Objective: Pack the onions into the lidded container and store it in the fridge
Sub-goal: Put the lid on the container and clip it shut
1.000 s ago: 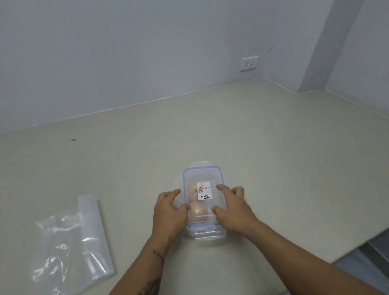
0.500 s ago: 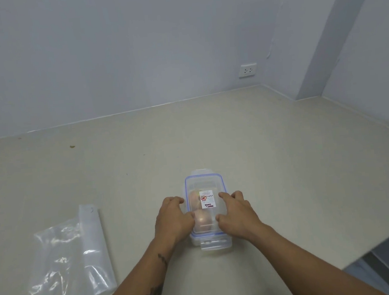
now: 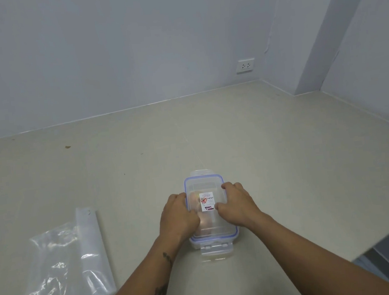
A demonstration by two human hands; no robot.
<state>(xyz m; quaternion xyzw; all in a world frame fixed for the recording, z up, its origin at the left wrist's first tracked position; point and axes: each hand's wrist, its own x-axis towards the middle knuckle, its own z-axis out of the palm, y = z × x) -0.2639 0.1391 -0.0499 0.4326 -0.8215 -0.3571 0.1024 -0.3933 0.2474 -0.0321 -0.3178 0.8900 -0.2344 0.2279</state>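
Observation:
A clear lidded container (image 3: pixel 205 186) with a blue seal and a white label stands on the beige counter (image 3: pixel 273 163). Its lid is on, and pale onions (image 3: pixel 196 198) show dimly through it. My left hand (image 3: pixel 177 216) presses on the container's left side with fingers curled over the lid edge. My right hand (image 3: pixel 238 205) grips the right side, thumb on top of the lid. The near latch flap (image 3: pixel 216 250) sticks out toward me, and the far flap also sticks out.
An empty clear plastic bag (image 3: pixel 69 261) lies flat on the counter to the left. Walls close the counter at the back and right, with a socket (image 3: pixel 245 65) on the back wall. The counter's front edge (image 3: pixel 356 256) runs at the lower right.
Both hands have slid outward from the top of the lid to the container's long sides. The container stays in place on the counter.

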